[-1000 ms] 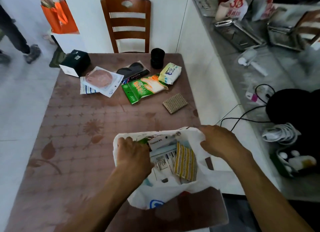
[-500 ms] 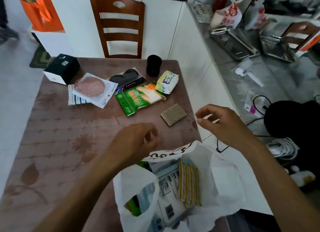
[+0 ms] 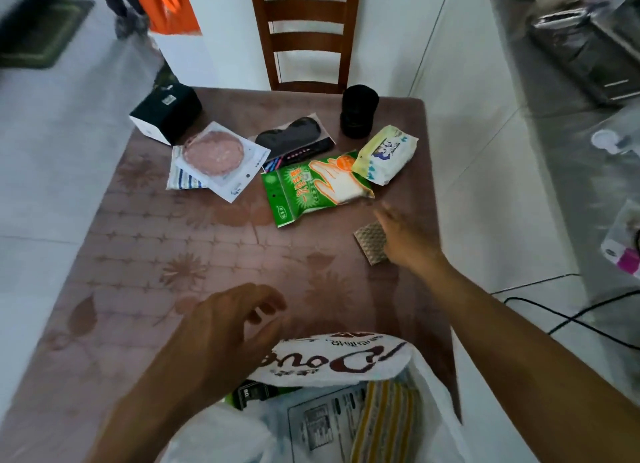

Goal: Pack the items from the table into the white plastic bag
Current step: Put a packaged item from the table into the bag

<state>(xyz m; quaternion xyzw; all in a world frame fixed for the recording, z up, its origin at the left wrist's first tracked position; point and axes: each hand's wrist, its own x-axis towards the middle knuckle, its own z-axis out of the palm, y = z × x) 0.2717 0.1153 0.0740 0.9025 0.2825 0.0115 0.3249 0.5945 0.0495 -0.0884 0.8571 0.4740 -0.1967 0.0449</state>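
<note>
- Several items already sit inside the white plastic bag (image 3: 332, 362) at the table's near edge: a yellow striped cloth (image 3: 388, 417), a printed white packet (image 3: 325, 424) and something green with a black label (image 3: 251, 393).
- Eight items are left on the table (image 3: 145, 272), as far as I can count: black box (image 3: 166, 111) at the far left corner, sliced-meat pack (image 3: 221, 157) over a striped cloth (image 3: 183, 180), black eye mask pack (image 3: 294, 140), black cylinder (image 3: 358, 111) at the far edge, green glove packet (image 3: 311, 185), tissue pack (image 3: 386, 154), brown scouring pad (image 3: 370, 242) near the right edge.
- Right hand (image 3: 403, 235): fingers extended and apart, holding nothing, over the scouring pad; contact unclear.
- Left hand (image 3: 228, 327): fingers loosely spread, empty, above the table just beyond the bag.
- Judgement: under halfway; the pad looks like the next pick.
</note>
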